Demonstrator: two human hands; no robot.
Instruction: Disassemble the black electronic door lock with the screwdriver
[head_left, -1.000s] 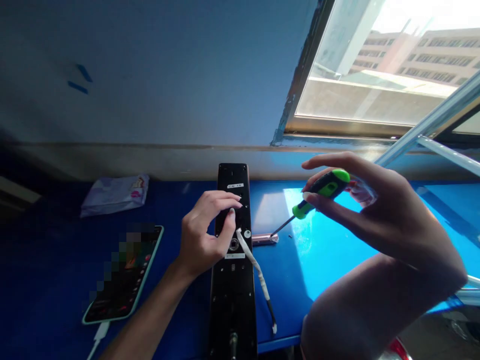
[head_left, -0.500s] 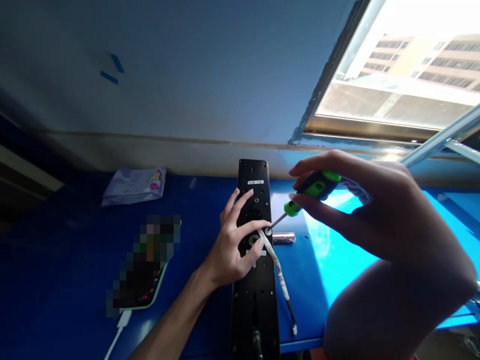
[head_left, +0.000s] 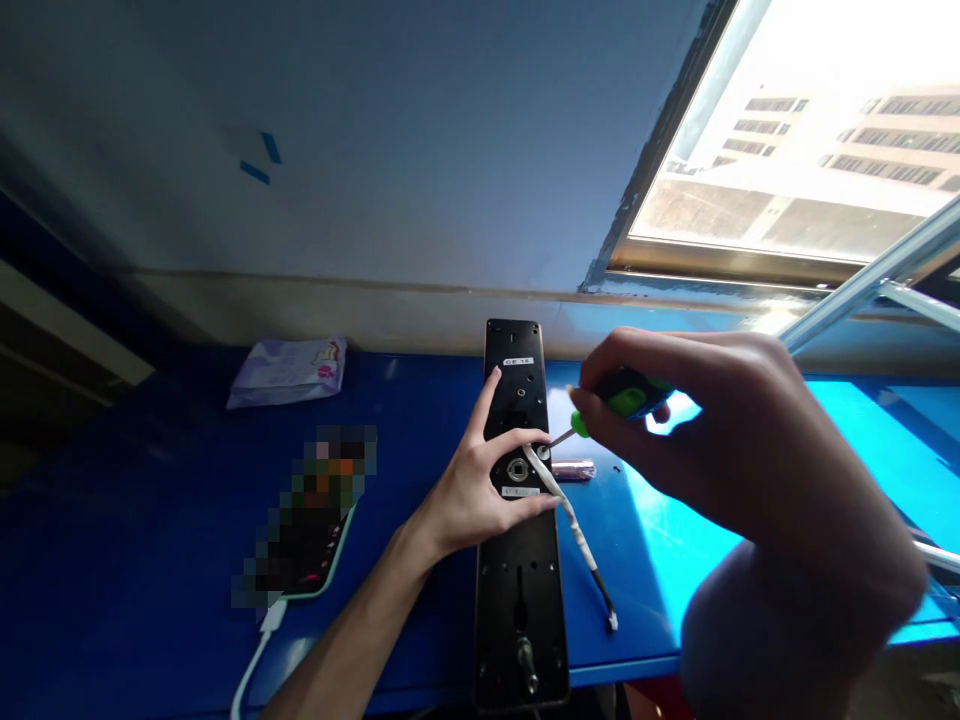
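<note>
A long black lock panel point(head_left: 520, 560) lies lengthwise on the blue table point(head_left: 150, 560). My left hand point(head_left: 480, 480) rests on its middle with fingers spread around a round hole, steadying it. My right hand point(head_left: 697, 430) is wrapped round a green and black screwdriver point(head_left: 619, 402). Its thin tip touches the panel near a small white disc beside my left fingers. A white-sleeved cable point(head_left: 574, 530) runs from the panel's middle down to the right, ending in a small plug near the table's front edge.
A phone point(head_left: 307, 540) with a white charging lead lies left of the panel. A pale packet point(head_left: 289, 370) sits at the back left by the wall. A small metal cylinder point(head_left: 574, 469) lies right of the panel. A window frame stands at the upper right.
My right hand has brought the screwdriver tip down and left onto the panel. My left hand opened from a pinch to spread fingers on the panel. The view shifted left.
</note>
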